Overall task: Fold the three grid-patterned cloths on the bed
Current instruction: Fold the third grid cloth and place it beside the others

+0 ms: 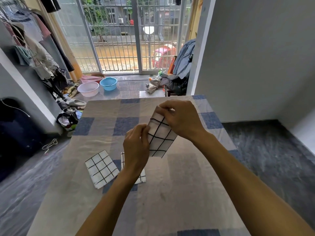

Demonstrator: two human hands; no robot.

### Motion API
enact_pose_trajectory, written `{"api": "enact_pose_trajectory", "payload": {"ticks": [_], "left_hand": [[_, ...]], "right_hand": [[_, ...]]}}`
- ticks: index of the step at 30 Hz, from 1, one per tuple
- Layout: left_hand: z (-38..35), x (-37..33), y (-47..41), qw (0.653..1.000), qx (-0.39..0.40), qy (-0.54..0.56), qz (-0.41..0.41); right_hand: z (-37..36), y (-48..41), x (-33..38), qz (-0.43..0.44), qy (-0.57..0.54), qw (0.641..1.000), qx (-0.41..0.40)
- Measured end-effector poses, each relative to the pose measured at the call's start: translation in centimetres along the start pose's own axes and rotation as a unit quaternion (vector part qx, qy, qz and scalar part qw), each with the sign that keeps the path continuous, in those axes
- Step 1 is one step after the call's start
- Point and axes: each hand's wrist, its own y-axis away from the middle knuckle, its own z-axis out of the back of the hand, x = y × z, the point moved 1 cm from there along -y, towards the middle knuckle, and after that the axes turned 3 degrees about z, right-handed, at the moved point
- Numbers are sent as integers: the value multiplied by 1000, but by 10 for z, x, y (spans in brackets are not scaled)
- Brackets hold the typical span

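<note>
Both hands hold one white cloth with a black grid (160, 137) above the bed (179, 176), folded into a narrow strip that hangs down. My right hand (177, 118) pinches its top edge. My left hand (136, 145) grips its left edge lower down. A second grid cloth (101, 168) lies folded flat on the bed to the left. A third grid cloth (142, 178) lies beside it, mostly hidden under my left forearm.
The bed carries a blue and beige checked sheet. Past its far end stand a pink basin (88, 89) and a blue basin (108, 83) on the floor by barred glass doors. Clothes hang at the left; a grey wall is at the right.
</note>
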Motion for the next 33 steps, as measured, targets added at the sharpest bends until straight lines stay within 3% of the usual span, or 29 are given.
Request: {"api": "enact_pose_trajectory", "payload": {"ticks": [6, 11, 14, 16, 18, 20, 23, 26, 29, 33], "left_hand": [[5, 18, 15, 998, -3, -48, -30], [9, 21, 25, 998, -50, -5, -29], [9, 25, 24, 999, -40, -4, -33], [10, 38, 24, 1000, -26, -10, -8], [15, 48, 24, 997, -26, -8, 69], [20, 43, 21, 995, -35, -13, 96], [19, 7, 3, 999, -29, -32, 10], [4, -20, -16, 998, 46, -24, -28], [-8, -21, -12, 995, 84, -20, -56], [-12, -13, 5, 998, 64, 13, -18]], "right_hand": [[7, 4, -8, -21, 11, 998, -55], [10, 5, -11, -42, -5, 997, -66], [6, 7, -12, -57, -14, 996, -65], [7, 8, -14, -66, -20, 995, -79], [13, 7, -21, -90, -43, 991, -93], [17, 9, -27, -112, -57, 990, -55], [6, 20, -29, -106, -30, 994, 13], [-8, 28, -25, -94, -52, 993, 48], [-6, 28, -21, -90, -85, 991, 40], [-2, 30, -21, -122, -115, 985, 30]]}}
